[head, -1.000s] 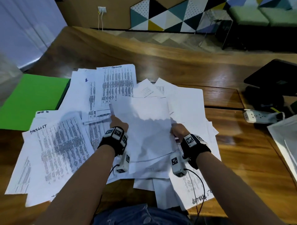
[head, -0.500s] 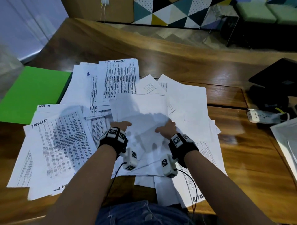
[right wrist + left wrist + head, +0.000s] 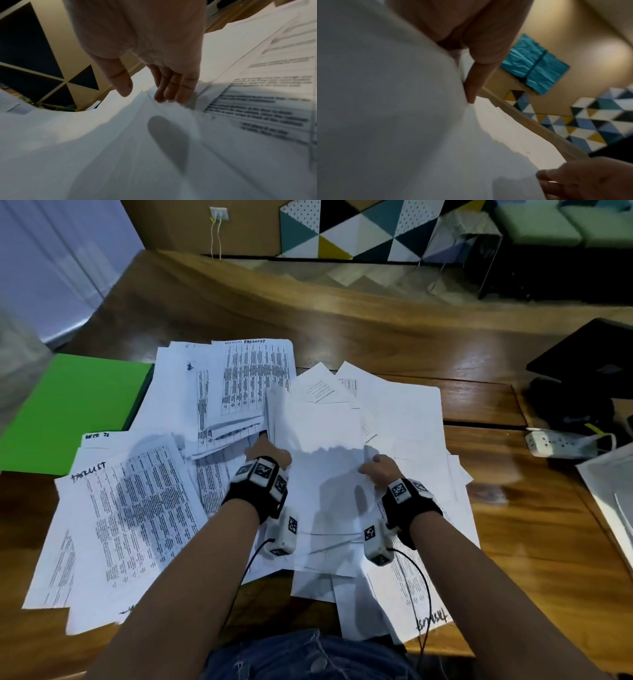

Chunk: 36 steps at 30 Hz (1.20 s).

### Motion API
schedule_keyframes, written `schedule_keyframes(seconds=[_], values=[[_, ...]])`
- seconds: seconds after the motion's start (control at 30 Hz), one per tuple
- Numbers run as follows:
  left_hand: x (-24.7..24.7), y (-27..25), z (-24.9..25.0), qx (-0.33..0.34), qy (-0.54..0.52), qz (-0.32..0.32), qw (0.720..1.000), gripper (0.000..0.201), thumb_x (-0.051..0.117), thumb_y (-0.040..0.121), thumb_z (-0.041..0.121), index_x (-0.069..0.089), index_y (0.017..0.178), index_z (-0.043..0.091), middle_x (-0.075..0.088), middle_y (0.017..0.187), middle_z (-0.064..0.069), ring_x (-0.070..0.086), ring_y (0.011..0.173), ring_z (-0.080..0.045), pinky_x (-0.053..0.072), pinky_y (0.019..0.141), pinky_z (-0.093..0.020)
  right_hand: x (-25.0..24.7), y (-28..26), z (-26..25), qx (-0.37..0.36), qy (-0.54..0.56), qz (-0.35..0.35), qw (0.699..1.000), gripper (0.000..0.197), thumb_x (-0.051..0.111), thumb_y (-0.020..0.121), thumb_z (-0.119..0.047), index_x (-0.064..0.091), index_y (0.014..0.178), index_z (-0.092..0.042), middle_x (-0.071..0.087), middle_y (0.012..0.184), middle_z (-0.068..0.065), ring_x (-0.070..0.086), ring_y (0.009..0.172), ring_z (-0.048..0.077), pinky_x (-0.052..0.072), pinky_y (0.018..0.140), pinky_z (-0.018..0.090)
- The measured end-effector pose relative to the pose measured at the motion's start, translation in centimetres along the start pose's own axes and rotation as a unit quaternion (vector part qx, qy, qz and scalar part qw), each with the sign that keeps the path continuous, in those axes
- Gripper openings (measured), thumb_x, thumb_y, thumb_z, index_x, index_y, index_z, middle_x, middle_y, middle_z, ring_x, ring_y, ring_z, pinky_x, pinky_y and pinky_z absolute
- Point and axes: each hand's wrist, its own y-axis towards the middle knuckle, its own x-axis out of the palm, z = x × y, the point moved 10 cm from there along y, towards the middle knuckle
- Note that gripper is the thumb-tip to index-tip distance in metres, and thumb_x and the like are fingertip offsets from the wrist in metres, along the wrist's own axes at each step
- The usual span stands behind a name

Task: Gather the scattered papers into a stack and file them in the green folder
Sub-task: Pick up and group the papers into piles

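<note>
Many white printed papers [image 3: 137, 515] lie scattered and overlapping on the wooden table [image 3: 534, 556]. The green folder [image 3: 68, 412] lies shut at the far left, partly under the papers' edge. In the middle I hold a bundle of blank-faced sheets [image 3: 318, 446] tilted up off the pile. My left hand [image 3: 265, 445] grips its left edge, and its fingers [image 3: 471, 86] lie along the sheet. My right hand [image 3: 375, 465] pinches the right edge between thumb [image 3: 121, 83] and fingers [image 3: 171, 89].
A white power strip [image 3: 561, 443] and a black device [image 3: 589, 361] sit at the right. More white sheets [image 3: 613, 501] lie at the right edge. Papers overhang the table's near edge by my lap. Bare wood shows beyond the pile and to its right.
Half a second ago both hands were close together low on the sheets. They have moved apart to the bundle's side edges and raised it.
</note>
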Motion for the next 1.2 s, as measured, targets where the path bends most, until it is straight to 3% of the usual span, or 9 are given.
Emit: schedule_keyframes(seconds=[0.1,0.3,0.37,0.43,0.53,0.77,0.83,0.97,1.2], values=[[-0.2,-0.9,2.2,0.038,0.043,0.019,0.998,0.047,0.053,0.089,0.014,0.04,0.132,0.0,0.048,0.135,-0.019,0.05,0.122,-0.033,0.044,0.09,-0.031,0.0,0.5,0.5,0.01,0.04,-0.016,0.999,0.031,0.06,0.084,-0.009,0.038,0.066,-0.019,0.039,0.068,0.004,0.04,0.058,0.016,0.035,0.044,0.019],[-0.4,-3.1,7.6,0.138,0.04,-0.006,0.99,0.009,0.057,0.087,0.009,0.05,0.082,0.007,0.053,0.074,-0.004,0.051,0.081,-0.023,0.039,0.069,-0.023,-0.8,-0.4,0.6,0.027,0.12,-0.033,0.992,0.015,0.061,0.078,-0.011,0.05,0.07,-0.016,0.043,0.058,0.006,0.042,0.05,0.017,0.035,0.049,0.021],[-0.5,-3.6,9.1,0.167,0.015,-0.035,0.985,0.012,0.063,0.083,0.007,0.054,0.089,0.004,0.053,0.08,-0.006,0.05,0.083,-0.023,0.04,0.072,-0.025,-1.8,-1.1,0.1,0.013,0.194,-0.028,0.98,0.014,0.063,0.067,-0.015,0.05,0.072,-0.015,0.039,0.043,0.002,0.036,0.038,0.016,0.03,0.048,0.018],[-1.2,-3.8,10.3,0.198,-0.036,-0.043,0.978,0.035,0.068,0.079,0.004,0.058,0.112,-0.001,0.056,0.092,-0.008,0.052,0.086,-0.022,0.04,0.077,-0.026,-3.2,-2.0,-0.9,-0.015,0.308,-0.018,0.951,0.02,0.065,0.075,-0.013,0.045,0.071,-0.016,0.035,0.041,0.0,0.036,0.042,0.018,0.033,0.048,0.021],[-2.7,-4.1,12.0,0.242,-0.107,-0.028,0.964,0.04,0.07,0.075,-0.002,0.06,0.114,-0.004,0.058,0.094,-0.009,0.053,0.086,-0.02,0.039,0.074,-0.025,-6.8,-3.5,-4.0,-0.088,0.353,0.031,0.931,0.032,0.059,0.085,0.0,0.039,0.065,-0.015,0.048,0.037,-0.003,0.047,0.039,0.019,0.044,0.044,0.021],[-5.1,-6.1,12.8,0.301,-0.303,0.073,0.901,0.017,0.069,0.063,0.019,0.055,0.072,0.018,0.058,0.08,-0.008,0.049,0.073,-0.016,0.04,0.06,-0.027,-14.2,-9.2,-12.8,-0.29,0.3,0.189,0.889,0.031,0.051,0.093,-0.006,0.035,0.071,-0.022,0.03,0.068,-0.01,0.032,0.061,0.003,0.031,0.063,0.015],[-5.2,-6.5,12.2,0.314,-0.323,0.081,0.889,0.034,0.076,0.062,0.021,0.056,0.089,0.019,0.06,0.087,-0.002,0.054,0.079,-0.015,0.044,0.056,-0.019,-13.8,-9.6,-13.1,-0.304,0.33,0.145,0.882,0.019,0.056,0.088,-0.008,0.043,0.095,-0.018,0.04,0.079,-0.015,0.044,0.076,0.002,0.037,0.074,0.014],[-4.5,-5.9,11.0,0.311,-0.355,0.061,0.879,0.077,0.082,0.047,0.038,0.047,0.114,0.027,0.057,0.105,0.008,0.054,0.1,-0.015,0.051,0.079,-0.019,-12.6,-9.8,-12.4,-0.328,0.354,0.096,0.871,0.065,0.062,0.075,0.0,0.034,0.132,-0.015,0.054,0.117,0.004,0.053,0.105,0.016,0.048,0.087,0.017],[-4.3,-4.6,12.4,0.318,-0.403,0.012,0.858,0.098,0.079,0.042,0.038,0.046,0.13,0.011,0.056,0.121,-0.005,0.054,0.113,-0.021,0.05,0.089,-0.024,-13.4,-9.6,-13.5,-0.348,0.391,0.116,0.844,0.079,0.048,0.058,0.006,0.032,0.133,-0.013,0.05,0.121,0.012,0.053,0.101,0.012,0.047,0.077,0.018]])
